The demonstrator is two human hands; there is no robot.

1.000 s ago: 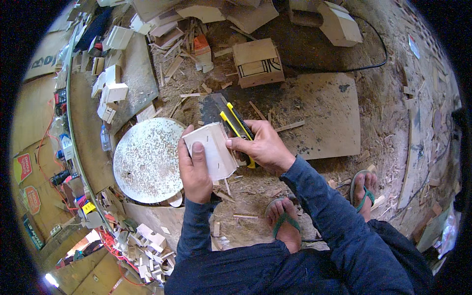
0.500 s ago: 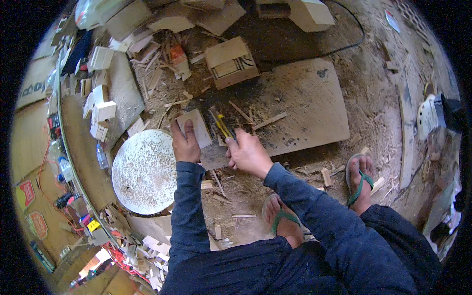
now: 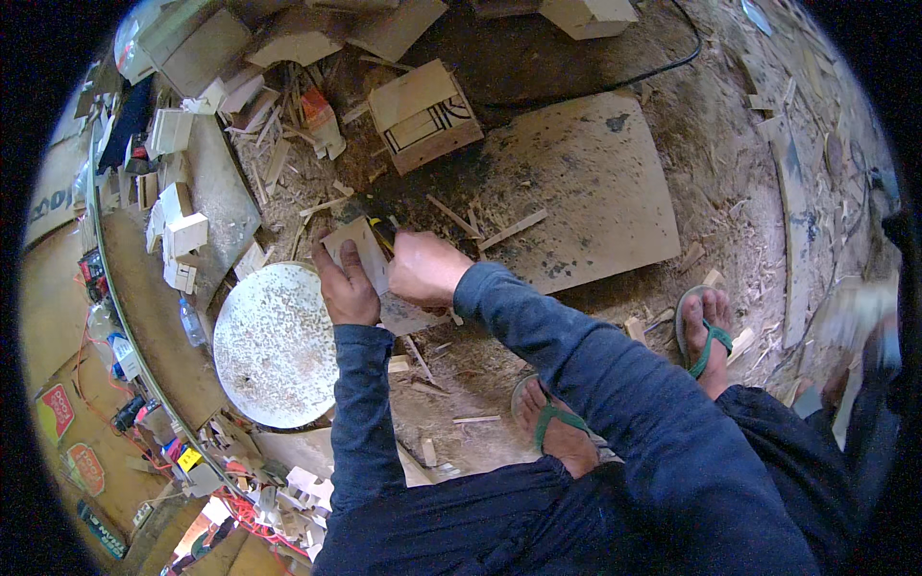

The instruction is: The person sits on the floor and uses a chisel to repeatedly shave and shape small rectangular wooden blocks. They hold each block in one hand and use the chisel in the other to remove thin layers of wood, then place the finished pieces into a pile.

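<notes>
My left hand (image 3: pixel 348 288) grips a pale, flat-faced wooden block (image 3: pixel 365 248), its thumb lying over the near face. Closed around a yellow-and-black utility knife (image 3: pixel 382 230), my right hand (image 3: pixel 429 267) is just right of the block. Most of the knife is hidden behind that hand; its front part is at the block's right edge, and I cannot tell whether the blade touches. Both hands are above the near-left end of a large flat board (image 3: pixel 595 182) strewn with dark specks and chips.
Left of my hands stands a round white speckled top (image 3: pixel 277 346). A wooden box (image 3: pixel 423 110) with dark lines rests beyond the board. Wood blocks (image 3: pixel 185 233) and a plastic bottle (image 3: pixel 191 323) are farther left. A black cable (image 3: pixel 615 84) curves behind; my sandalled feet (image 3: pixel 562 432) are nearby.
My right hand has moved left and slightly away, bringing the utility knife to the block's edge. My left hand still holds the block. A blurred white shape at the far right has shifted downward.
</notes>
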